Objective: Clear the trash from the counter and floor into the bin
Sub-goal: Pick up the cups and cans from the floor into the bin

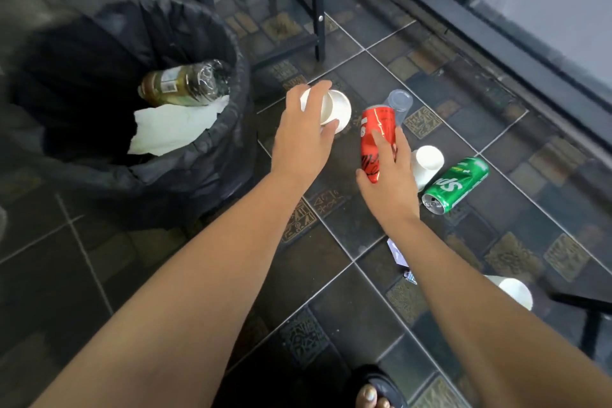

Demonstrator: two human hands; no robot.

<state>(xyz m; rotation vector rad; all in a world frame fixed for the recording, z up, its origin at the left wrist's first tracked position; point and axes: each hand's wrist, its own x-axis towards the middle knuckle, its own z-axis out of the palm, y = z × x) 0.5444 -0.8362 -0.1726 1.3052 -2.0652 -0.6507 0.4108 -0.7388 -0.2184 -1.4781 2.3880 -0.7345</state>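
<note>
My left hand point(303, 132) grips a white paper cup point(336, 108) just right of the bin. My right hand point(387, 175) is closed around a red soda can point(377, 129). The bin point(198, 149), lined with a black bag, stands at the left and holds a plastic bottle point(185, 83) and white paper point(175, 129). On the tiled floor lie a clear plastic cup point(399, 103), another white paper cup point(427, 162), a green soda can point(457, 184), a third white cup point(515, 291) and small scraps of paper point(397, 253).
Black metal furniture legs point(318, 3) stand behind the bin. A dark ledge point(496, 43) runs along the wall at the right. Another black metal bar point(583, 301) juts in at the right edge. My sandalled foot point(374, 391) is at the bottom.
</note>
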